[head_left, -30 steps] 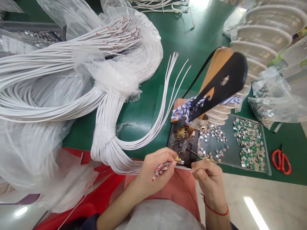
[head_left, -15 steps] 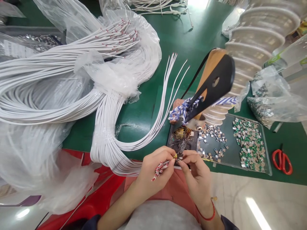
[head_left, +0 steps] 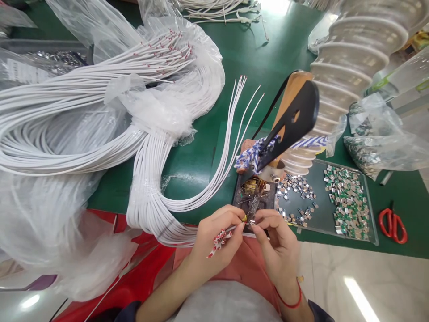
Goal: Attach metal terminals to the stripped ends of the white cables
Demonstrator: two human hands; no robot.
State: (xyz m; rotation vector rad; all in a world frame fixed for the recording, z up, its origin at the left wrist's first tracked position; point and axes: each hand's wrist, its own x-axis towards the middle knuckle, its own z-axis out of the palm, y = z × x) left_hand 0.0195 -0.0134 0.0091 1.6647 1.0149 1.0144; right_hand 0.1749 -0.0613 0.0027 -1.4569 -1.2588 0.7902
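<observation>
My left hand [head_left: 219, 235] is closed around a few white cables whose red-marked ends [head_left: 219, 241] stick out over its back. A small yellow piece [head_left: 244, 218] shows at its fingertips. Close beside it, my right hand [head_left: 276, 241] pinches a small shiny metal piece [head_left: 252, 222] between thumb and forefinger. Both sets of fingertips nearly meet at the table's front edge, before a dark tray [head_left: 239, 197] with small parts. A thick bundle of white cables [head_left: 147, 188] runs from the left to beneath my left hand.
A clear ribbed hose [head_left: 355, 58] and a black-and-tan strap piece [head_left: 291, 120] hang above the dark tray. To the right are a tray [head_left: 321, 214] of small metal and green connectors, red-handled scissors [head_left: 393, 226] and plastic bags of parts [head_left: 365, 152]. Plastic-wrapped cables [head_left: 161, 107] lie left.
The red-marked cable ends over my left hand have shifted slightly down and left. My right hand has turned a little and moved slightly right. Both hands keep their grip.
</observation>
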